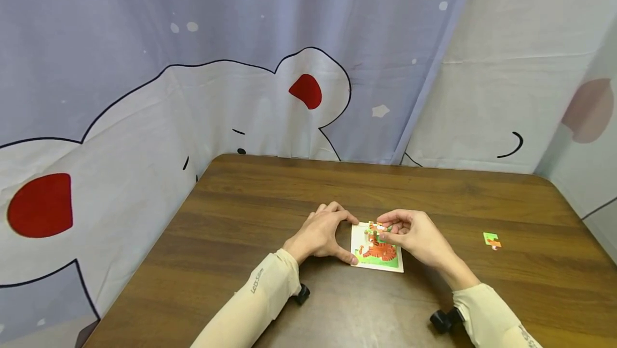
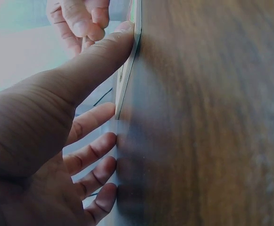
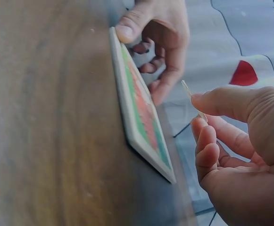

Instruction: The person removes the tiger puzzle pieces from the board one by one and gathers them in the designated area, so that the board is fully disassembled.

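A small square puzzle board (image 1: pixel 358 235) with a pale frame lies flat on the table, showing an orange striped animal on green. My left hand (image 1: pixel 315 236) grips its left side, thumb on the near corner and forefinger at the far corner; the other fingertips rest by the tabletop in the left wrist view. Between thumb and fingers, my right hand (image 1: pixel 420 238) pinches a thin puzzle piece (image 3: pixel 186 88), seen edge-on in the right wrist view. That piece is held over the board's upper part, and the fingers hide some of it.
A loose green and orange puzzle piece (image 1: pixel 491 240) lies on the brown wooden table (image 1: pixel 270 193), right of the right hand. Behind the table's far edge hangs a printed curtain (image 1: pixel 231 101). Each wrist carries a black camera mount over its cream sleeve (image 1: pixel 260 289).
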The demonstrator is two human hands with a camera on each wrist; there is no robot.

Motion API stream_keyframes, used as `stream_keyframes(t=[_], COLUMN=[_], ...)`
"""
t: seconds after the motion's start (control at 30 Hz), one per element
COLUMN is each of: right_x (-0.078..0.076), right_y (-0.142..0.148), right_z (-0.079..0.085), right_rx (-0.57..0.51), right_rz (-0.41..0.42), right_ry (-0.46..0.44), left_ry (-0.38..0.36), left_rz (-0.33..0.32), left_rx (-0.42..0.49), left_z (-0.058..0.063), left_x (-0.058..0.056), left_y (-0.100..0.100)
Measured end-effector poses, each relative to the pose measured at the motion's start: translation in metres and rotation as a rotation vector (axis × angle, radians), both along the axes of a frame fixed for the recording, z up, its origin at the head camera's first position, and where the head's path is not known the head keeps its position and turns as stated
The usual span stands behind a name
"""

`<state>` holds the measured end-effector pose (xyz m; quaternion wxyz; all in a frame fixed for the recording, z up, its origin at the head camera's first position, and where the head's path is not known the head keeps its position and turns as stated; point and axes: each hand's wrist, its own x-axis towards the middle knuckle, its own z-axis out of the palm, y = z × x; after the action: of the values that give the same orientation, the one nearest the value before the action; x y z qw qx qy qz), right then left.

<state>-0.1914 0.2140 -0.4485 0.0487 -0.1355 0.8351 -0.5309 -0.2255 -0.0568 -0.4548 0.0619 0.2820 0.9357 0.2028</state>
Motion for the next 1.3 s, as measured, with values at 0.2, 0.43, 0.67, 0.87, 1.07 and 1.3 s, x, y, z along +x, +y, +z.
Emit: stream_keyframes(t=[0.2,0.43,0.67,0.87,1.07,1.3], right_x=[-0.001,-0.002,-0.002,0.000,0.007,0.018], right_y=[0.007,0.015,0.025,0.037,0.062,0.106], right_z=[0.008,0.015,0.024,0.037,0.054,0.071], right_rx=[-0.037,-0.030,-0.030,-0.014,-0.004,0.010], right_rz=[-0.029,-0.073,-0.095,-0.114,-0.157,-0.224], right_ry=[0.027,0.044,0.074,0.133,0.224,0.256], left_ry=[-0.009,-0.003,-0.001,0.002,0.001,0.005], left_rz=[0.003,0.003,0.006,0.007,0.003,-0.003], left_rx=[0.000,0.002,-0.003,-0.001,-0.001,-0.001], left_z=[-0.002,-0.002,-0.001,-0.001,-0.001,-0.002], left_x=[0.000,0.000,0.000,0.000,0.001,0.000], left_y=[-0.002,-0.003,-0.004,-0.005,-0.002,0.000])
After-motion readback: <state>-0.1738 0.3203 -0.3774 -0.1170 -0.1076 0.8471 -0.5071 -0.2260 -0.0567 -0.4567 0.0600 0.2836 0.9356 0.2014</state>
